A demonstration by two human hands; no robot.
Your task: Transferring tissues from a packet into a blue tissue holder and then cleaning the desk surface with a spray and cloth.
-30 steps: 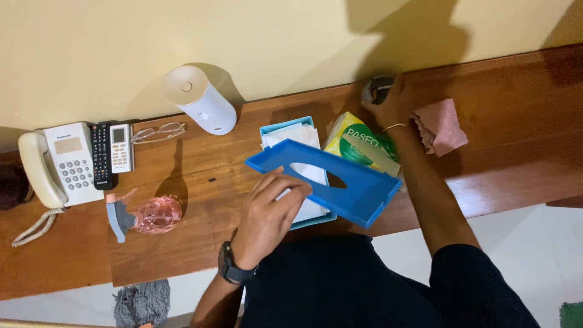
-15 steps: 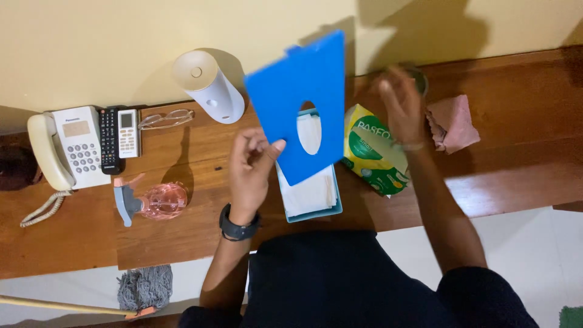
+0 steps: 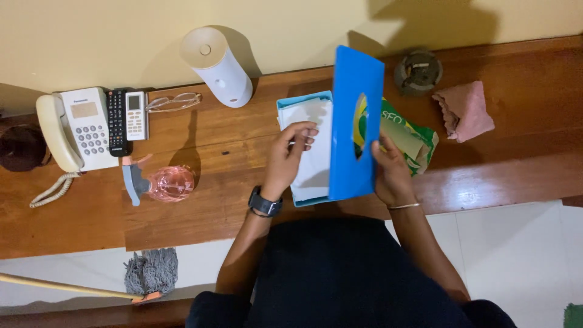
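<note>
Fingers (image 3: pixel 388 159) on flat blue lid (image 3: pixel 355 121)

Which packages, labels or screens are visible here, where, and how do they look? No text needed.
Green tissue pack: right of the blue lid, soft, green and yellow with white lettering.
Desk phone: far left, white, small grey screen.
Black remote: beside the phone, slim.
White remote: next to the black one, small screen on top.
</note>
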